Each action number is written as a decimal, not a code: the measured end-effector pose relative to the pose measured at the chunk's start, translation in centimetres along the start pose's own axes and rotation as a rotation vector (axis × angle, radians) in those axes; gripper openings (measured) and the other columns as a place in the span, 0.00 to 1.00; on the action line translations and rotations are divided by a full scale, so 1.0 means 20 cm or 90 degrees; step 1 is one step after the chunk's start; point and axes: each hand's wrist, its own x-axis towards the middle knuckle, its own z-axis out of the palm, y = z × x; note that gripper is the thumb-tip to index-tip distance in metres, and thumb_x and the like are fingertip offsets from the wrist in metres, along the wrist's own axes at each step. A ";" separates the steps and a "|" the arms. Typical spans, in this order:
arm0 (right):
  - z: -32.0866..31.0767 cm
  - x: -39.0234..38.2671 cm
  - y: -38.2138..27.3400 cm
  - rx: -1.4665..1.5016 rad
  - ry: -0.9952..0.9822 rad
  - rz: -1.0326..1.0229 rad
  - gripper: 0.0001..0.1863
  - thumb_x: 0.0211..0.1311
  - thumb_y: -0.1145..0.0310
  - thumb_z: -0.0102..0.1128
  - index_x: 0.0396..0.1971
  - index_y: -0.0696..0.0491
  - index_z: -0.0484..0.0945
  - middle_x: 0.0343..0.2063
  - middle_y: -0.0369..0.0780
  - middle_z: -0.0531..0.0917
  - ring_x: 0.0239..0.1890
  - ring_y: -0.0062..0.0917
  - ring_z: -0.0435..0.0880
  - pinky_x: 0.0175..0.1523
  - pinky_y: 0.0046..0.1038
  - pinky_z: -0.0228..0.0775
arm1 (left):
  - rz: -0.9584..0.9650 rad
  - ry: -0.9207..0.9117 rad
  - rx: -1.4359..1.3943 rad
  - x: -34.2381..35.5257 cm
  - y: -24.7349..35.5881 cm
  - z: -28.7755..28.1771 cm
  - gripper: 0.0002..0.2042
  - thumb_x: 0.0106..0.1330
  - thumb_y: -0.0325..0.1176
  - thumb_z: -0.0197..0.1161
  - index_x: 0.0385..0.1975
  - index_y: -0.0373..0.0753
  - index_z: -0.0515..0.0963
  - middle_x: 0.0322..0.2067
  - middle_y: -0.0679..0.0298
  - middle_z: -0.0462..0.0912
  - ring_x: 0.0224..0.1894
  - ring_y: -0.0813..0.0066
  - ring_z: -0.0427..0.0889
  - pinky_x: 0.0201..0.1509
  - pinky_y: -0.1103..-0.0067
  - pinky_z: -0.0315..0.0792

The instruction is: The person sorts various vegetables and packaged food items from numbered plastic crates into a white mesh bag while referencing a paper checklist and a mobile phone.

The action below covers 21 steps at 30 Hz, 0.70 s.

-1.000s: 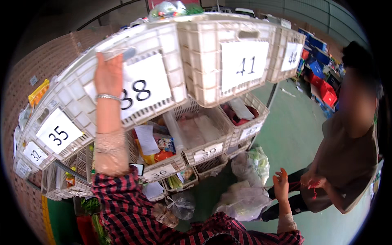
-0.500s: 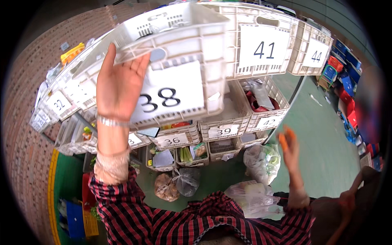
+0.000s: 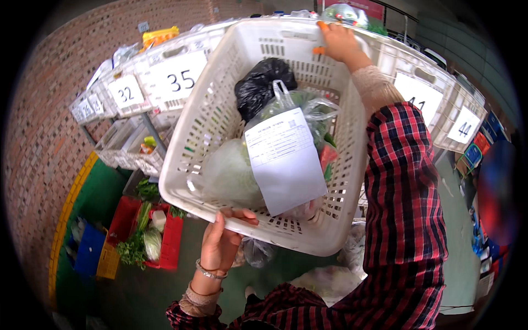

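Observation:
My left hand (image 3: 221, 239) grips the near rim of a white perforated plastic crate (image 3: 176, 184), its fingers curled over the edge. My right hand (image 3: 336, 45) holds the far rim at the upper right, arm stretched along the crate's side. Tilted toward me, the crate holds a black plastic bag (image 3: 264, 80), clear bags of greens (image 3: 228, 170) and a printed white paper (image 3: 283, 162) lying on top.
Rows of labelled crates (image 3: 165, 55) stand on a metal rack (image 3: 151, 129) behind. On the floor are a red crate of vegetables (image 3: 170, 258), a blue crate (image 3: 91, 247) and plastic bags (image 3: 322, 283). A brick-patterned surface (image 3: 38, 126) spans the left.
The crate has come off the upper row and down, its inside now showing. My right hand has risen onto its far rim; my left has dropped to its near rim.

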 end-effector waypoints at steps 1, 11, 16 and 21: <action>-0.01 0.02 0.00 0.011 -0.030 0.000 0.30 0.50 0.48 0.56 0.49 0.51 0.66 0.44 0.46 0.75 0.45 0.39 0.75 0.46 0.38 0.67 | -0.001 0.016 -0.008 -0.02 0.00 -0.05 0.17 0.65 0.47 0.46 0.35 0.37 0.66 0.39 0.51 0.73 0.43 0.64 0.73 0.48 0.72 0.66; -0.50 -0.97 -0.08 0.326 -0.179 0.123 0.14 0.52 0.62 0.60 0.28 0.59 0.75 0.19 0.43 0.76 0.21 0.21 0.75 0.27 0.26 0.65 | -0.027 0.127 0.211 -0.29 0.47 -0.68 0.19 0.62 0.52 0.48 0.25 0.42 0.60 0.14 0.66 0.65 0.13 0.80 0.64 0.18 0.87 0.61; -0.45 -1.85 -0.53 0.392 -0.394 0.339 0.13 0.50 0.65 0.63 0.25 0.60 0.72 0.15 0.36 0.69 0.20 0.16 0.61 0.24 0.24 0.57 | -0.239 0.149 0.370 -0.37 0.48 -1.11 0.17 0.62 0.48 0.51 0.23 0.40 0.62 0.12 0.66 0.66 0.12 0.81 0.64 0.17 0.86 0.62; -0.09 -2.62 -0.99 0.539 -0.527 0.519 0.14 0.51 0.64 0.61 0.27 0.59 0.70 0.21 0.42 0.74 0.24 0.28 0.72 0.31 0.28 0.64 | -0.467 0.271 0.376 -0.44 0.02 -1.83 0.16 0.58 0.45 0.59 0.25 0.39 0.65 0.14 0.68 0.68 0.13 0.80 0.67 0.17 0.82 0.65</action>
